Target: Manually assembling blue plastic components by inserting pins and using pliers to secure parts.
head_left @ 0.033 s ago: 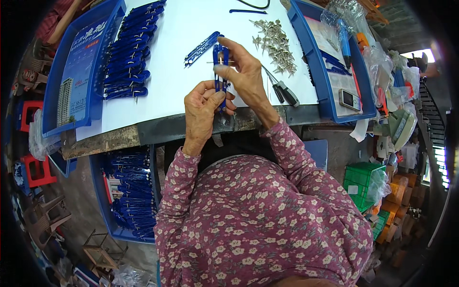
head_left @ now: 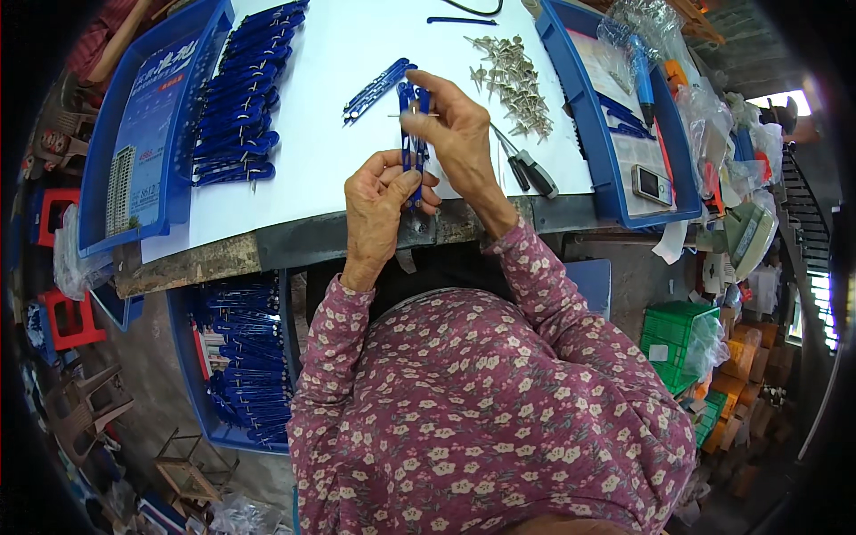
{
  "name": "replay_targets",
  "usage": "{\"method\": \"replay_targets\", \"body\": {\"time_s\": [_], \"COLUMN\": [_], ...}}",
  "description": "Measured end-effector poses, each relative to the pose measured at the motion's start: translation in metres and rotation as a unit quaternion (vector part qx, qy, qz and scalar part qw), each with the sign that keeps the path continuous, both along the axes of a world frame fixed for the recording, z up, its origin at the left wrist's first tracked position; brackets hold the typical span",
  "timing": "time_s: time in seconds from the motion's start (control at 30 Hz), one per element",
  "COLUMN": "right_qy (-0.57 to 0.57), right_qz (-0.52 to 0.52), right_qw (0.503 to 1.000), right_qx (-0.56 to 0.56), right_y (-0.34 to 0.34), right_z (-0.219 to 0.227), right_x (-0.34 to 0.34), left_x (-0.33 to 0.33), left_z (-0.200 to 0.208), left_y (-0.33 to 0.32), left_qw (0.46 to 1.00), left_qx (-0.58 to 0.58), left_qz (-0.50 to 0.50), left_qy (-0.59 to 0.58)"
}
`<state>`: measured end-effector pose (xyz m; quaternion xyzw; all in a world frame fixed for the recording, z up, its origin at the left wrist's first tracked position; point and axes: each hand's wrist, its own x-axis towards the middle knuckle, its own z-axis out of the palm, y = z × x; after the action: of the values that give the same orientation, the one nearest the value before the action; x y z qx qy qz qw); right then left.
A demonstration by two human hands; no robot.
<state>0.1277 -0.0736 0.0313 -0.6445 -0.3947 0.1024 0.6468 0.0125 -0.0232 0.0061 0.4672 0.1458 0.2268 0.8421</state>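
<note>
My left hand [head_left: 374, 201] is closed, its thumb and fingers pinching the lower end of a slim blue slotted plastic piece [head_left: 419, 152]. The piece stands lengthwise away from me, and a thin metal pin crosses it near its upper end. My right hand [head_left: 453, 129] is closed round that upper end, the thumb laid over the pin and slightly blurred. Just beyond, a small bundle of similar blue slotted strips [head_left: 376, 91] lies on the white sheet [head_left: 343, 165]. Right of my right hand are a screwdriver with a grey and black handle [head_left: 535, 172] and a pile of small metal pins [head_left: 515, 87].
A long stack of blue pieces [head_left: 236, 98] lies at left beside a blue tray [head_left: 183, 192]. Another blue tray [head_left: 615, 192] at right holds a phone [head_left: 651, 185] and blue strips. Below the table edge, a blue bin [head_left: 185, 357] holds many blue pieces.
My right thumb has shifted slightly up and over the pin on the blue piece. My left hand keeps its hold in the same place.
</note>
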Motion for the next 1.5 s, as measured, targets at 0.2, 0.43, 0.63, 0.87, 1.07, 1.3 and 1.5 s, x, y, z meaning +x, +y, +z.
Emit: {"method": "replay_targets", "body": {"time_s": [0.2, 0.43, 0.63, 0.87, 1.07, 1.3, 1.5], "right_qy": [0.127, 0.123, 0.113, 0.173, 0.175, 0.177, 0.185], "right_qz": [0.059, 0.062, 0.047, 0.046, 0.015, 0.006, 0.000], "right_qw": [0.986, 0.990, 0.992, 0.984, 0.983, 0.983, 0.981], "right_qx": [-0.093, -0.011, -0.015, 0.013, 0.048, 0.056, 0.057], "right_y": [0.002, -0.004, -0.001, -0.009, -0.015, -0.018, -0.017], "right_z": [-0.005, 0.003, 0.006, -0.002, 0.001, 0.003, 0.002], "right_x": [0.006, -0.010, -0.008, 0.006, 0.011, 0.016, 0.017], "left_x": [-0.001, 0.002, 0.006, 0.019, 0.031, 0.037, 0.038], "left_z": [-0.001, 0.000, -0.001, 0.002, 0.002, 0.005, 0.003], "left_y": [0.002, 0.012, 0.014, 0.010, 0.004, 0.002, 0.003], "left_qw": [1.000, 0.999, 0.998, 0.999, 0.999, 0.999, 0.998], "left_qx": [-0.017, -0.011, -0.014, 0.006, 0.009, 0.015, 0.019], "left_qz": [0.012, 0.035, 0.030, 0.013, -0.010, -0.013, -0.017], "left_qy": [-0.002, -0.027, -0.047, -0.035, -0.042, -0.046, -0.049]}}
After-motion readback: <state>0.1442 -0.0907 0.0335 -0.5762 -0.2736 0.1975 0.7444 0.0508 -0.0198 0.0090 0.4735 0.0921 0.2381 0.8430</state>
